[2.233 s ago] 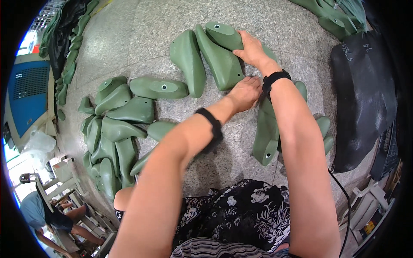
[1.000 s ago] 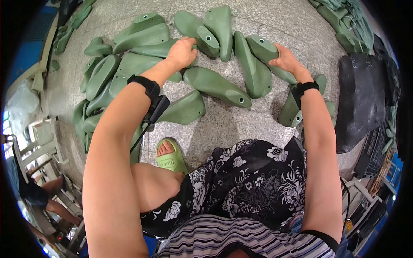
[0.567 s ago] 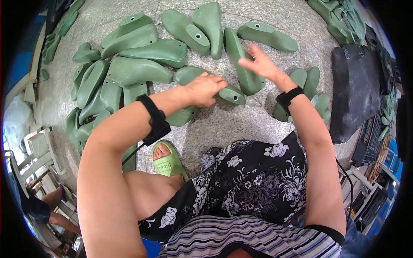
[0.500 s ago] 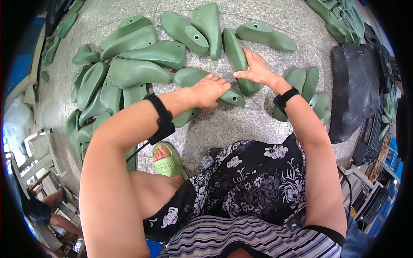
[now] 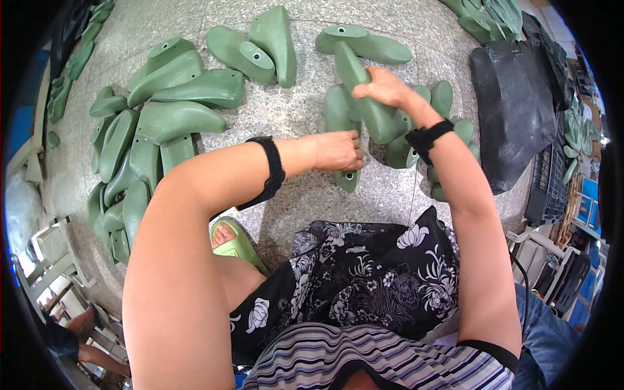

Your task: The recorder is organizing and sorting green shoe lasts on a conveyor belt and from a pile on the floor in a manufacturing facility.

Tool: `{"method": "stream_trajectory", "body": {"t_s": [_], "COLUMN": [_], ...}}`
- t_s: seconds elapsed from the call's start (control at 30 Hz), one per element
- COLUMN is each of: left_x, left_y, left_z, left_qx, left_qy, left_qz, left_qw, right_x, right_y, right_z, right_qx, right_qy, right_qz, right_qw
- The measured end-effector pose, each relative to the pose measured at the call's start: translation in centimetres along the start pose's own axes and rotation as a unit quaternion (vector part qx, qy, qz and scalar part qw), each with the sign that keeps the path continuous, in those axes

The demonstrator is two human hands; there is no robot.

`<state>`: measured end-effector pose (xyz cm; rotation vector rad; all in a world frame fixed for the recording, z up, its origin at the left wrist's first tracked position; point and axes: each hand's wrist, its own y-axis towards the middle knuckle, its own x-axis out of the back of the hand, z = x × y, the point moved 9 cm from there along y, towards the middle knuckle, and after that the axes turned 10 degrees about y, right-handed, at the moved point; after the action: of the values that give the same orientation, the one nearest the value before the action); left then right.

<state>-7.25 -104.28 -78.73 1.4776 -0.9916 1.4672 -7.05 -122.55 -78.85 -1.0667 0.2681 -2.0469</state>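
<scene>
Our right hand [image 5: 382, 88] pinches a slanting green shoe last [image 5: 375, 119]; our left hand [image 5: 339, 151] curls over a second last [image 5: 339, 110].
The left fingers fold across its middle, their tips partly hidden from us. We have both lasts just beside each other over the grey floor [image 5: 292, 198], right of the larger pile of lasts [image 5: 179, 121].

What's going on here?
A person is handling green shoe lasts over a speckled stone floor with bare hands. The right hand grips one last; the left hand is wrapped over the middle of a second last, just to its left. Whether either is off the floor is hard to tell. A cluster of lasts lies on the left, more lie beyond the hands and by the right wrist, and a black sheet lies at far right.
</scene>
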Motion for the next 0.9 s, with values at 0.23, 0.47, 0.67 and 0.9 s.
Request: {"method": "stream_trajectory", "body": {"t_s": [0.23,0.47,0.67,0.9], "left_x": [3.6,4.1,4.3,2.5], "left_y": [-7.7,-14.7,-10.8,-10.9], "left_z": [12.2,14.1,13.2,13.7], "left_qx": [0.337,0.415,0.366,0.369], "left_qy": [-0.045,-0.022,-0.073,-0.083], "left_qz": [-0.154,-0.157,-0.145,-0.076], "left_qw": [0.928,0.896,0.916,0.922], "right_x": [3.2,-8.1,-11.1,-8.9], "right_y": [-5.2,-5.9,-4.6,-4.1], "right_z": [0.0,6.5,4.0,2.1], "right_qx": [-0.011,-0.030,-0.017,-0.006], "right_qy": [0.234,0.057,-0.290,-0.318], "right_qz": [-0.009,0.149,0.097,0.093], "right_qw": [0.972,0.987,0.952,0.943]}}
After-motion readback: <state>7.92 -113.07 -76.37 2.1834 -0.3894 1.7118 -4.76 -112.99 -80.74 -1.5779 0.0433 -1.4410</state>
